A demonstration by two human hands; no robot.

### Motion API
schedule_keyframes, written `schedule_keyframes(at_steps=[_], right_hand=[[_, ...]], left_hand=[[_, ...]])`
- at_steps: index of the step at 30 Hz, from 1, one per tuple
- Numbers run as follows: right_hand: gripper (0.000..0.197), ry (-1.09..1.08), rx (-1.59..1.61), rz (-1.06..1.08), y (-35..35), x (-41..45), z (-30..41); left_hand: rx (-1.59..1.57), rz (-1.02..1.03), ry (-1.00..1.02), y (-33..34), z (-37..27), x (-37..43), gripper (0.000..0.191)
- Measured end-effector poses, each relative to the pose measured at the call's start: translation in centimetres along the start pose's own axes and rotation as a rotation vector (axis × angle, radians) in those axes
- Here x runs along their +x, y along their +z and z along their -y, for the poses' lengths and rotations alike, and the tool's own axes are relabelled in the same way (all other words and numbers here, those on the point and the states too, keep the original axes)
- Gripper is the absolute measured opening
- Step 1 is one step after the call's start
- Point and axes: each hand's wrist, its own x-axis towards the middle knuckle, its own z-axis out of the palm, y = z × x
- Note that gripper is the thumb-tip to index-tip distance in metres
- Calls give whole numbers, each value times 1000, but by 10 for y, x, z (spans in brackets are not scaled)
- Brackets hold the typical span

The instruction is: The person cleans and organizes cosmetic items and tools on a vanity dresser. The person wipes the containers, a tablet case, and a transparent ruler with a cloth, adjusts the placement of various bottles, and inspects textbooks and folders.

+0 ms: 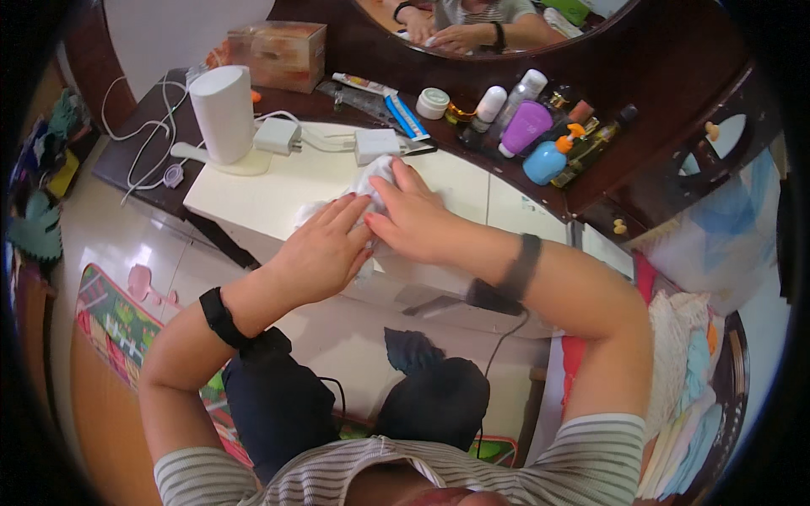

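A crumpled white cloth [378,174] lies under both of my hands on a white, box-like work surface [253,193]. My left hand [323,246] presses on it from the left, fingers close together and stretched over it; some of the cloth pokes out past the fingers. From the other side my right hand [414,218] grips the cloth, its thumb near the left fingertips. The two hands nearly meet over the cloth. Just beyond them sits a white power adapter [378,147]. My fingers hide much of the cloth.
A white tapered container [221,114] and another adapter [277,136] stand at the back left. Behind are a box [278,55], a toothpaste-like tube [364,83], a cream jar [433,103], a purple tube [525,128] and a blue pump bottle [545,162]. Folded clothes [683,436] lie right.
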Motion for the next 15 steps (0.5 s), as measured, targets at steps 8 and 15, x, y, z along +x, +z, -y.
schedule_keyframes(at_steps=[8, 15], right_hand=[[58, -7, 6, 53, -27, -98, -61], [70, 235, -198, 20, -4, -80, -36]], left_hand=[[-14, 6, 271, 37, -43, 55, 51], [-137, -12, 223, 34, -21, 53, 61]])
